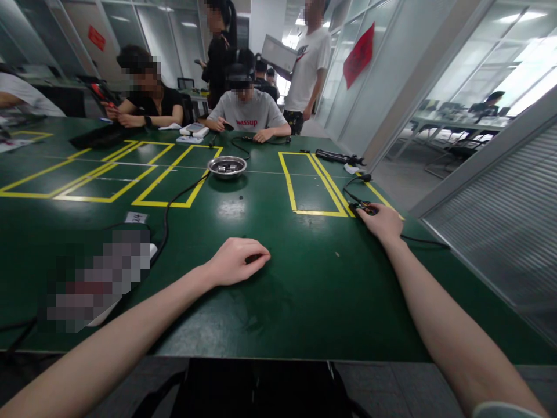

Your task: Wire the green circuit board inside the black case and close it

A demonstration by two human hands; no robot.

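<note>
Where the paired yellow tape lines end on the near side, a small dark device lies at the right hand, just left of its knuckles and under its fingertips. From the left hand the device is off to the right and farther from the tabletop's near edge, with bare green surface between, so the right hand is by far the nearer. As much of the device as shows seems to run roughly left to right; the rest is hidden by the fingers, so its full long axis cannot be told.

The right hand is narrow, thumb on the near side and fingers curled over the top, apparently pinching the device, which sits low, at or just above the surface. A thin black cable loops beyond it to a dark plug-like end, and another dark cord trails to the right from behind the wrist.

The left hand rests on or just above the tabletop, fingers bent together and the thumb tip meeting them, a small gap behind; nothing shows in its grasp. Beyond it, slightly left, stands a metal bowl of shiny parts.
</note>
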